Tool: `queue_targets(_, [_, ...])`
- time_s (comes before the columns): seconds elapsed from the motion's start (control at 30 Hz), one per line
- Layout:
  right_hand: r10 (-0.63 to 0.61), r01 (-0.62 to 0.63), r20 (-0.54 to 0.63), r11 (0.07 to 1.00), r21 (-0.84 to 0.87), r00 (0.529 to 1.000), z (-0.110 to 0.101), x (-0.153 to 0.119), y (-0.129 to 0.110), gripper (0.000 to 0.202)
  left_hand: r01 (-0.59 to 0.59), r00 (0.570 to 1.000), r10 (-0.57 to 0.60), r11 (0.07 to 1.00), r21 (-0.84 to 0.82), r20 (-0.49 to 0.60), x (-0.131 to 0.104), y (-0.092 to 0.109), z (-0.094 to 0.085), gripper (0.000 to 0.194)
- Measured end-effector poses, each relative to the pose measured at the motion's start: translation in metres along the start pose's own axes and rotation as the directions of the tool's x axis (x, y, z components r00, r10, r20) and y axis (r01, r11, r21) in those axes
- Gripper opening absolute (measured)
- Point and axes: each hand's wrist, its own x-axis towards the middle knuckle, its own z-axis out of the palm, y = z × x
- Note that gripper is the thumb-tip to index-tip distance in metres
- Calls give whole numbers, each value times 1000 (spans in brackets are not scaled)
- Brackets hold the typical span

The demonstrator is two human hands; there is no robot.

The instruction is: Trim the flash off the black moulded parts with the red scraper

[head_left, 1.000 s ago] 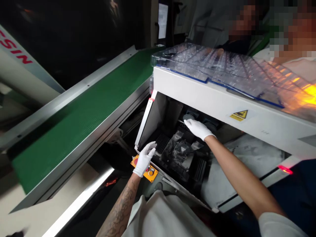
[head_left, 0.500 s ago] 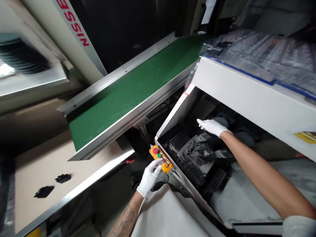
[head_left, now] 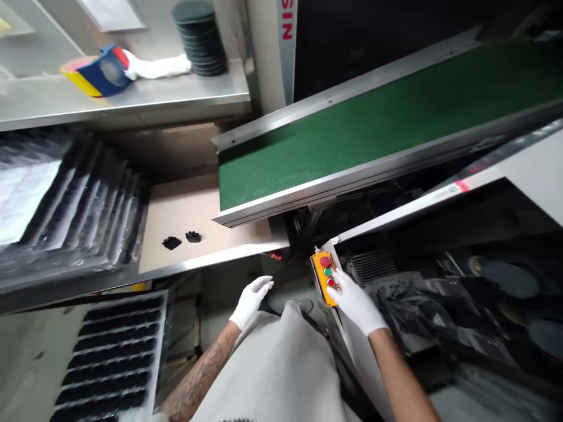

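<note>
My right hand (head_left: 356, 302), in a white glove, lies over a yellow control box (head_left: 324, 279) on the edge of the machine frame. Its fingertips touch the box near the green button (head_left: 328, 272) and the lower red button (head_left: 331, 282), with the fingers apart and nothing held. A larger red button (head_left: 325, 261) sits at the top of the box. My gloved left hand (head_left: 251, 302) hangs left of the box, in front of the apron (head_left: 281, 357). Its fingers are loosely extended, with no object visible in them.
A green conveyor belt (head_left: 299, 155) slopes across the middle. Two small black parts (head_left: 171, 242) lie on the beige table (head_left: 193, 202). Bagged stacks (head_left: 88, 205) stand at left, with a tray of black pieces (head_left: 114, 351) below. Dark machinery (head_left: 422, 316) fills the right opening.
The view has swung left. My left hand has come off the control box and moved left. My right hand has left the machine opening and now rests on the box.
</note>
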Motion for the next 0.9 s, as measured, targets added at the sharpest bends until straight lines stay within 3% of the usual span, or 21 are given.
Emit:
queue_targets(0.07, [91, -91, -25, 996, -11, 996, 56, 1, 4, 54, 10, 1000, -11, 1000, -11, -20, 4, -2, -19, 56])
queue_targets(0.17, [140, -141, -25, 989, -54, 990, 99, 3, 11, 59, 5, 1000, -5, 1000, 24, -3, 13, 3, -50, 52])
queue_targets(0.27, [191, -190, 2, 974, -122, 982, 115, 1, 14, 66, -8, 1000, 8, 999, 46, 4, 22, 13, -84, 46])
queue_targets(0.43, [265, -266, -26, 949, -166, 964, 132, 6, 28, 78, -56, 992, 59, 998, 34, -109, 38, 16, -142, 38])
queue_targets(0.5, [339, -341, -42, 934, -102, 940, 132, 12, 32, 71, -85, 978, 91, 996, 40, -186, 43, 9, -172, 34])
queue_targets(0.57, [373, -373, 8, 928, -16, 928, 128, 19, 29, 55, -107, 937, 123, 992, 65, -326, 48, 1, -209, 32])
queue_targets(0.67, [350, -356, 69, 922, 154, 934, 129, 31, -2, 47, -78, 786, 142, 988, 132, -601, 60, -8, -278, 32])
queue_targets(0.7, [366, -374, 81, 894, 248, 927, 137, 36, -18, 54, -52, 730, 141, 987, 151, -669, 65, -9, -301, 34])
queue_targets(0.77, [439, -441, 120, 767, 466, 890, 166, 47, -55, 75, 5, 663, 136, 983, 186, -737, 81, -8, -342, 47])
queue_targets(0.8, [481, -476, 167, 643, 600, 861, 186, 54, -72, 89, 29, 659, 133, 979, 202, -740, 90, -7, -359, 53])
queue_targets(0.9, [540, -516, 173, 585, 626, 823, 252, 82, -101, 106, 50, 723, 138, 967, 251, -677, 122, 0, -388, 54])
